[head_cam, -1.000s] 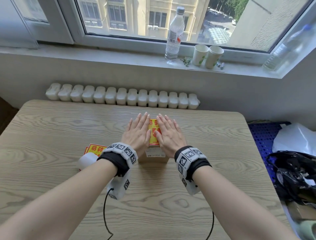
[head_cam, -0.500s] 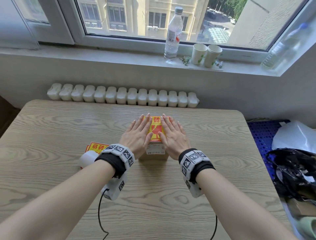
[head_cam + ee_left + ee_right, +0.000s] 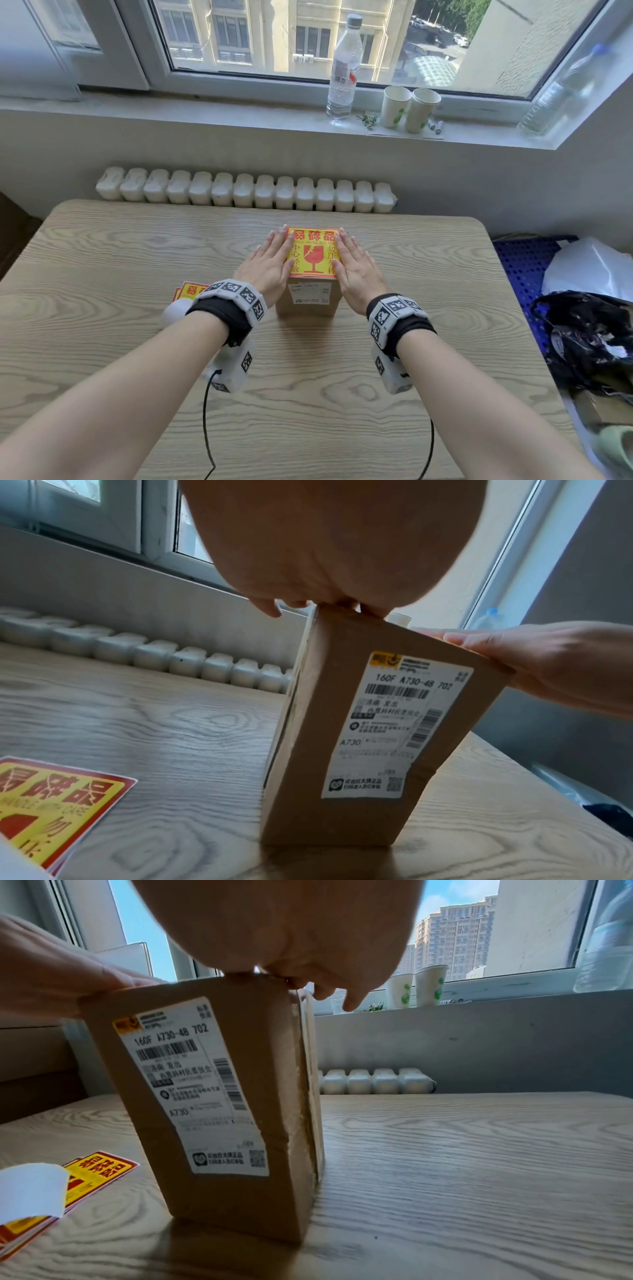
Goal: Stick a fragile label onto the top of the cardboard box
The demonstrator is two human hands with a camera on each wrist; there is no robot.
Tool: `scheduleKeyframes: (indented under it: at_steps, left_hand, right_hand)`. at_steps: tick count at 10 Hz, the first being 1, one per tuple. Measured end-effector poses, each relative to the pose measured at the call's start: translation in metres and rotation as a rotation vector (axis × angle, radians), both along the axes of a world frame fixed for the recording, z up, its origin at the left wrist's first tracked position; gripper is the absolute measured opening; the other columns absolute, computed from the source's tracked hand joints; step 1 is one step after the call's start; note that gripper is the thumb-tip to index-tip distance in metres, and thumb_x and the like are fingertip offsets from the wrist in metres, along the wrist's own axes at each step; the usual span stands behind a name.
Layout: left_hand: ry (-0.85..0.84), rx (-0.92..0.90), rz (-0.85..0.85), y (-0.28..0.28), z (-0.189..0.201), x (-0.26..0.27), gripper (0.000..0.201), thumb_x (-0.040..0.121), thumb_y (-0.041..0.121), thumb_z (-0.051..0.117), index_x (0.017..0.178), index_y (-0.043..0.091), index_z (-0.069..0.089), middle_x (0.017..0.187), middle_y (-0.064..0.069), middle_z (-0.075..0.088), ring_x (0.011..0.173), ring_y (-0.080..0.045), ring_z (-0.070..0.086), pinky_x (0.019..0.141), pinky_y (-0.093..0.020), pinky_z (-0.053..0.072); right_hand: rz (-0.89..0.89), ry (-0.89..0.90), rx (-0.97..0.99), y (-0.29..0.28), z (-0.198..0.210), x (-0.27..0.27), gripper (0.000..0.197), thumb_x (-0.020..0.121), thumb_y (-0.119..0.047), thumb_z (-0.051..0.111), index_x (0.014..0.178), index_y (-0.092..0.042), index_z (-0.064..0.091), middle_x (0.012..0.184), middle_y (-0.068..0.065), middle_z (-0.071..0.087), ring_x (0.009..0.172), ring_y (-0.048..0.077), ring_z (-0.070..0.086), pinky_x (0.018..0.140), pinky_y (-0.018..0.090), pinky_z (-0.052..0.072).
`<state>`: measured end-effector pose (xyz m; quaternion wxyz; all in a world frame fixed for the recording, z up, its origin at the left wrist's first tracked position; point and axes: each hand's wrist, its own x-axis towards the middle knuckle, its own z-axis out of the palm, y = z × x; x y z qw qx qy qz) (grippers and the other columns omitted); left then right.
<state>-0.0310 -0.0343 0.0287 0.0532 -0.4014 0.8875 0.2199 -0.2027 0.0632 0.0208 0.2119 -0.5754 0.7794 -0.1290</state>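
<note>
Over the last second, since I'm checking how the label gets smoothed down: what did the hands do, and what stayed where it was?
Both hands slid apart across the box top: the left hand went left and the right hand right, uncovering most of the fragile label. Both stay flat, fingers straight, pressing its side edges; nothing was gripped or released. The cardboard box and the spare labels on the table stayed put.

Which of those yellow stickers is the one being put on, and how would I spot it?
Start at the wooden table and find the cardboard box standing mid-table. The fragile label lies flat on its top, between the left hand and right hand. The spare labels lie on the table instead.
</note>
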Motion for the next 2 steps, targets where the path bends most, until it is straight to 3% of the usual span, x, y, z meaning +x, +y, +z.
scheduleKeyframes:
  at_steps: [1,2]
  left_hand:
    - [0.034,-0.007,0.017,0.0,0.005,-0.002,0.056,0.099,0.038,0.013,0.148,0.024,-0.008,0.16,0.006,-0.013,0.147,-0.011,-0.009,0.123,-0.035,0.003]
    - [0.139,-0.037,0.109,0.0,0.012,0.009,0.055,0.099,0.036,0.018,0.15,0.019,0.003,0.161,0.001,0.0,0.148,-0.013,0.0,0.122,-0.032,0.007]
  right_hand:
    - [-0.017,-0.065,-0.017,-0.003,0.004,-0.002,0.054,0.1,-0.037,0.019,0.149,-0.022,0.003,0.16,-0.008,-0.001,0.146,0.007,0.0,0.121,0.036,0.006]
    - [-0.14,-0.141,-0.089,0.003,0.016,-0.007,0.053,0.1,-0.037,0.022,0.148,-0.016,0.018,0.159,0.001,0.018,0.145,0.014,0.018,0.119,0.037,0.019]
